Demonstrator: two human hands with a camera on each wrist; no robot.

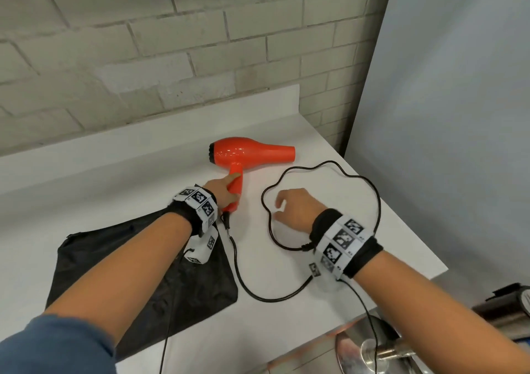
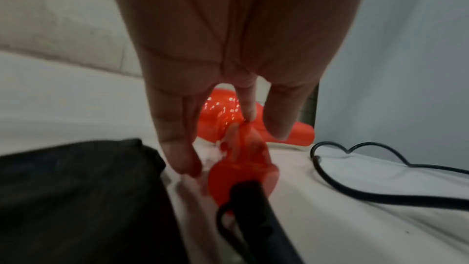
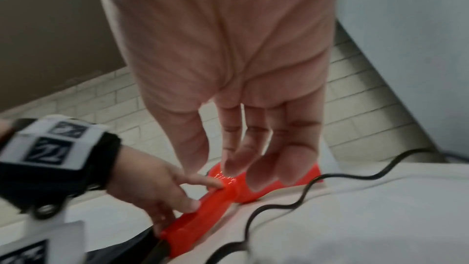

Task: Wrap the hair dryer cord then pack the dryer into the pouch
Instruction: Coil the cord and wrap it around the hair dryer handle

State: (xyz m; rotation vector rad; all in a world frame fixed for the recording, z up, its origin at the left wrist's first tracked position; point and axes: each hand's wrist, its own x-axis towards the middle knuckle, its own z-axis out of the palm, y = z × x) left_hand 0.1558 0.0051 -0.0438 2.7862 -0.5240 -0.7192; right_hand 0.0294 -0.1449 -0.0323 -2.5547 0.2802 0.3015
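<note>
item: black pouch, lying flat at the near left of the white counter, part of it passing under the left forearm; nothing is sitting in it.

item: black cord, trailing off the handle's end, curving along the pouch edge and spreading in a loose wavy loop to the right; it is lying unwrapped.

item: right hand, hovering inside that loop with fingers relaxed and apart, gripping nothing.

item: left hand, lying along the handle with straight fingers touching it, not curling round it.

item: orange hair dryer, resting on its side farthest back, nozzle pointing right.

step in hand, as judged: the person is just starting the cord wrap, steadying the dryer. the next move is calling for the right hand to gather the slack and the left to take firm hold.

views: the head view alone is showing the whole loop; the left wrist view is showing the cord's strain relief at the handle end, and the right wrist view the left index finger pressing near the barrel.
</note>
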